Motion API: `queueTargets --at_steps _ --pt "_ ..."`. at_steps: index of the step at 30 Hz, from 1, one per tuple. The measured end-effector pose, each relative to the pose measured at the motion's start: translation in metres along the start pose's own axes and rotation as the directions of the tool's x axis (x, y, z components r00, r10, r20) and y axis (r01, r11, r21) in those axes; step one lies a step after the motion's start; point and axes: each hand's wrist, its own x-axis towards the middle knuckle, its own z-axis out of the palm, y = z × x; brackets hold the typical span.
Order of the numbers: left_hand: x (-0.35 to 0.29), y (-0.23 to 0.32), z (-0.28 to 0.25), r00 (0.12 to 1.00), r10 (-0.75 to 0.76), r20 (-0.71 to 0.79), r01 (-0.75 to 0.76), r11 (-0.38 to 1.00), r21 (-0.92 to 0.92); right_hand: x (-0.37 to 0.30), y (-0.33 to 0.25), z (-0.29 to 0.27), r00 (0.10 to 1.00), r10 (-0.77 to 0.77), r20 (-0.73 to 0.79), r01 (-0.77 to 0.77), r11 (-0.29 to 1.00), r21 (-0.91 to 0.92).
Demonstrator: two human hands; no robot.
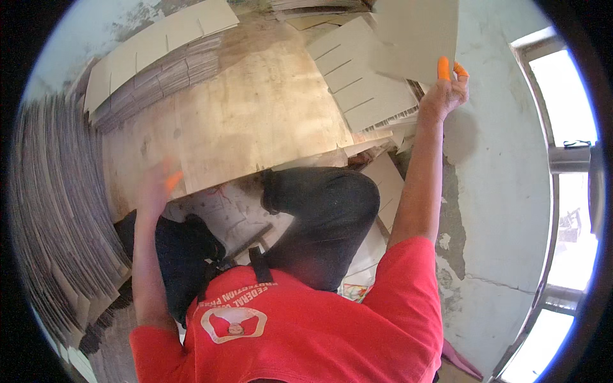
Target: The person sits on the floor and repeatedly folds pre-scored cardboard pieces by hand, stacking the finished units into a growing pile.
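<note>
My right hand (446,97) is raised at the far right, closed on the lower corner of a plain grey-beige cardboard sheet (418,38). Orange covers are on some of its fingers. Beneath that sheet lies a pile of slotted cardboard sheets (357,73), partly hidden by it. My left hand (155,186) is over the near left part of a wooden board (255,105). Motion smears its fingers, and an orange cover shows on one; what they hold, if anything, cannot be made out.
Another stack of slotted cardboard (159,57) lies along the board's far left. A tall pile of cardboard sheets (60,204) fills the left side. My legs (325,210) are below the board's near edge. On the right are a wall (495,210) and bright window openings (568,96).
</note>
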Motion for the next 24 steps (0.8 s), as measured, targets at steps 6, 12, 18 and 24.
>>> queueTargets --at_steps 6,12,18,24 --pt "0.054 0.051 0.015 0.984 0.152 -0.094 -0.124 0.201 -0.972 -0.112 -0.064 0.073 0.782 0.331 0.528 -0.472 0.868 0.156" --pt "0.083 0.027 0.014 0.956 -0.128 -0.264 -0.282 -0.149 -0.948 -0.173 -0.098 0.098 0.41 0.175 0.895 -0.305 0.951 -0.046" --pt "0.095 0.047 -0.024 0.985 0.13 -0.109 -0.138 0.24 -0.961 -0.153 -0.096 0.132 0.152 0.416 0.896 -0.482 0.823 -0.3" --pt "0.187 0.041 -0.063 0.98 0.086 -0.182 -0.195 0.63 -0.752 -0.133 -0.028 0.126 0.634 0.269 0.725 -0.036 0.947 -0.32"
